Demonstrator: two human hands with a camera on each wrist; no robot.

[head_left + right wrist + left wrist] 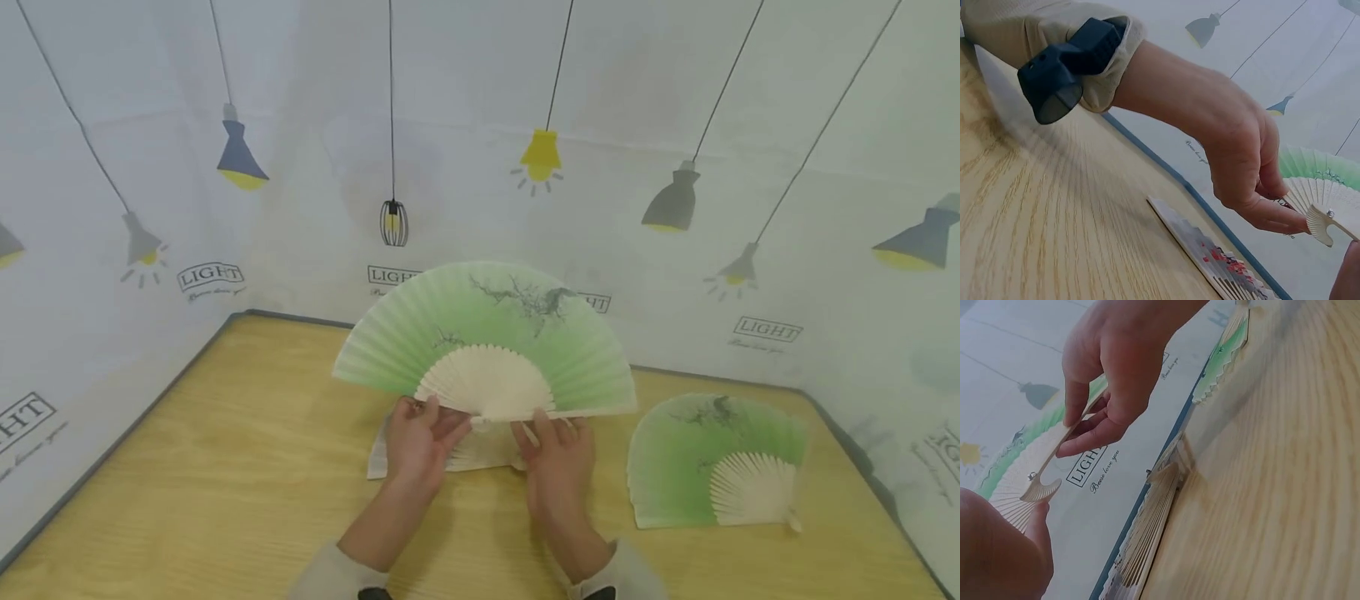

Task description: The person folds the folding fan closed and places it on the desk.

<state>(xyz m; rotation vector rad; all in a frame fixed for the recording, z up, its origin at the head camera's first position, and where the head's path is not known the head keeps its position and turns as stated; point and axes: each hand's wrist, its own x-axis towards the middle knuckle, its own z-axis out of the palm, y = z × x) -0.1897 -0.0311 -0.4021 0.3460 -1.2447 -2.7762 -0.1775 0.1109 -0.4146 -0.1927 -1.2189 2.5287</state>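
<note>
A spread green folding fan (581, 358) with pale ribs and a dark branch print is raised above the table. My left hand (414, 446) pinches its left end stick between thumb and fingers. At the opposite end stick, near the pivot, my right hand (558, 458) holds the fan with thumb and fingers, also seen in the left wrist view. Below the hands lies a second spread fan (1213, 256), pale grey-white with red blossoms in the right wrist view; the raised fan and hands partly cover it in the head view.
Another spread green fan (675, 467) lies on the wooden table (225, 467) to the right. White cloth walls (465, 75) printed with hanging lamps stand behind and at both sides. A small dark camera (1063, 75) sits on the left wrist.
</note>
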